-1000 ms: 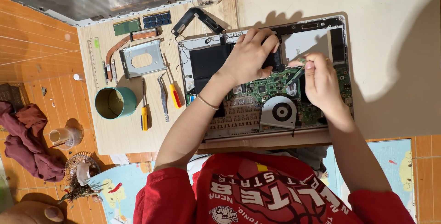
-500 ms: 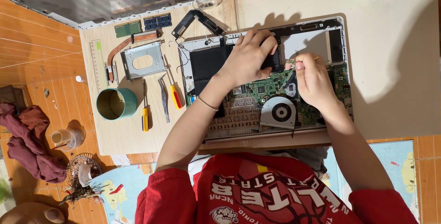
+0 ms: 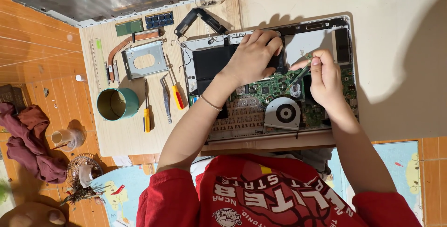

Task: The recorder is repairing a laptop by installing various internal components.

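Orange wooden floor boards [image 3: 32, 45] on the far side, a maroon cloth [image 3: 25, 143] crumpled there. Now the pale plywood board [image 3: 121, 138]: round green tin [image 3: 117, 103], yellow-handled screwdrivers [image 3: 146, 110], a flat steel drive bracket [image 3: 143, 59], a curved copper heat pipe [image 3: 125, 45]. Onto the opened laptop [image 3: 274, 83], green circuit board and round fan exposed. Left hand [image 3: 253, 57] presses flat, fingers spread, on the black battery [image 3: 209, 64]. Right hand [image 3: 326, 78] pinches shut on a thin tool [image 3: 300, 73], tip touching the board.
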